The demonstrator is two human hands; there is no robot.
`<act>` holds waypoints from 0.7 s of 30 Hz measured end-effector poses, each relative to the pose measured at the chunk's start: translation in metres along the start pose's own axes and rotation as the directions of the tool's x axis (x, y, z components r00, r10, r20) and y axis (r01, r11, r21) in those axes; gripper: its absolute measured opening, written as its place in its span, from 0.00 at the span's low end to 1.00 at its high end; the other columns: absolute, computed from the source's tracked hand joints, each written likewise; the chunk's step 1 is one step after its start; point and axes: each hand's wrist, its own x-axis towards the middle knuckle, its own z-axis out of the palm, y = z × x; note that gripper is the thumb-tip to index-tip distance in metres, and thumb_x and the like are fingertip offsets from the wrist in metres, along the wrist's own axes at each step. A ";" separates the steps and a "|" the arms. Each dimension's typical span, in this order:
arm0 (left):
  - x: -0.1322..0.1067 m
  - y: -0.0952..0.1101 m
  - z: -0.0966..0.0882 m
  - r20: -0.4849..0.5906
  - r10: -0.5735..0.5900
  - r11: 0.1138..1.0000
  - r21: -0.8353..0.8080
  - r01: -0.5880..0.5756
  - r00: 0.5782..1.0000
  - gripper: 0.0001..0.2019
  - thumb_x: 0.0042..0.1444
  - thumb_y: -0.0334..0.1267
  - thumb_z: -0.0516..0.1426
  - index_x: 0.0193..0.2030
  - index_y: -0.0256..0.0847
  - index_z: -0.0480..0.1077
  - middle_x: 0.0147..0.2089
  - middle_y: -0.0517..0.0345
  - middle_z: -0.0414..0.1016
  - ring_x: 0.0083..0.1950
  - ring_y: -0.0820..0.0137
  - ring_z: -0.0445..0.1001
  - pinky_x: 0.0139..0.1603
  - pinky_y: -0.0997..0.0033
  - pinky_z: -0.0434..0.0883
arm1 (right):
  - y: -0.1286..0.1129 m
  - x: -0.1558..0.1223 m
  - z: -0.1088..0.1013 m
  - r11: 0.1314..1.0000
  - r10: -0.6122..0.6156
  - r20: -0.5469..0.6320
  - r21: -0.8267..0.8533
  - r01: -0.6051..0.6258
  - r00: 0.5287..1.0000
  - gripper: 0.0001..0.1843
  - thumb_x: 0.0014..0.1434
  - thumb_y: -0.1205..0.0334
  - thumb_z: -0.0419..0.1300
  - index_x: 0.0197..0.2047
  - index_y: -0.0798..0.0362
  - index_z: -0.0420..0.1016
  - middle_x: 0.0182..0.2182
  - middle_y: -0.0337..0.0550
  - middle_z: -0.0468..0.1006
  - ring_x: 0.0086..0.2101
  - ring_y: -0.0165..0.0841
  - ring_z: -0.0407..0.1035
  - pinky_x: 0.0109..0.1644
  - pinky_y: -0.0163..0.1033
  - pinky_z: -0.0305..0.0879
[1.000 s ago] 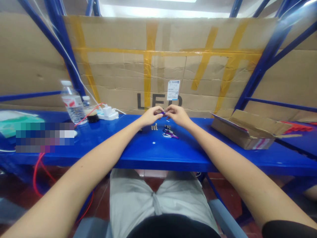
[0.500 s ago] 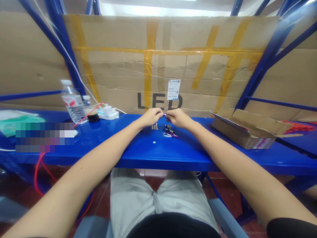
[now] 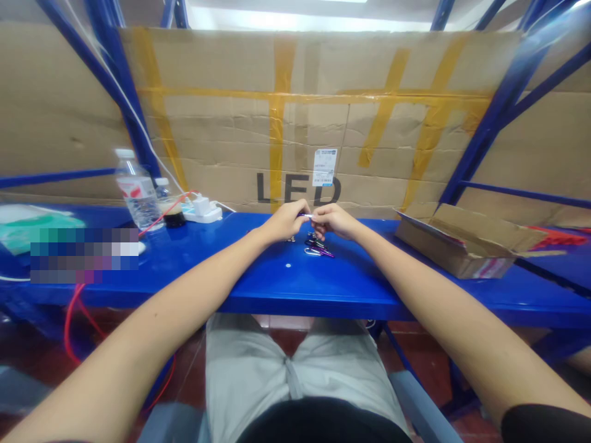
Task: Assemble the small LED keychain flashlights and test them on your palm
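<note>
1. Above the long, glossy blue tabletop (image 3: 295,286), my forearms reach forward and converge; staying over it seems wise, since anything dropped would land close.
2. My left hand (image 3: 287,221) and right hand (image 3: 337,220) nearly meet, wrists slightly bent – best kept steady, letting fingertips do the fine work.
3. The slender purple and silver-coloured clip (image 3: 327,253) lies on the tabletop, nearer me than my hands.
4. The small, slim purple-and-pale piece (image 3: 308,215) is pinched between both hands' fingertips – a light, even hold should suit it; their exact contact is too small to tell.

The clip (image 3: 327,253) is partly purple, the table (image 3: 305,284) blue.
</note>
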 end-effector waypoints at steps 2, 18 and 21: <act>0.000 0.000 0.001 0.029 0.000 0.999 0.032 -0.001 1.000 0.03 0.63 0.33 0.54 0.42 0.40 0.68 0.38 0.53 0.77 0.40 0.64 0.74 0.41 0.65 0.67 | 0.001 0.000 -0.001 1.000 -0.005 0.005 0.021 0.005 1.000 0.17 0.49 0.53 0.71 0.23 0.55 0.71 0.13 0.38 0.69 0.16 0.32 0.68 0.21 0.37 0.66; 0.001 0.001 0.005 -0.057 -0.019 0.988 -0.154 0.010 0.998 0.02 0.56 0.31 0.61 0.32 0.38 0.73 0.34 0.57 0.79 0.37 0.70 0.75 0.42 0.69 0.69 | 0.009 0.001 -0.009 0.999 -0.017 0.025 0.048 0.016 1.000 0.14 0.47 0.59 0.70 0.21 0.56 0.71 0.12 0.37 0.67 0.16 0.32 0.68 0.20 0.36 0.65; 0.001 0.001 0.007 -0.071 -0.001 0.983 -0.184 -0.012 0.997 0.02 0.56 0.31 0.60 0.32 0.38 0.72 0.35 0.57 0.79 0.38 0.69 0.75 0.43 0.68 0.69 | 0.010 0.002 -0.010 0.995 0.000 0.039 0.100 -0.004 0.999 0.11 0.47 0.61 0.69 0.22 0.58 0.73 0.11 0.37 0.65 0.15 0.32 0.68 0.20 0.36 0.64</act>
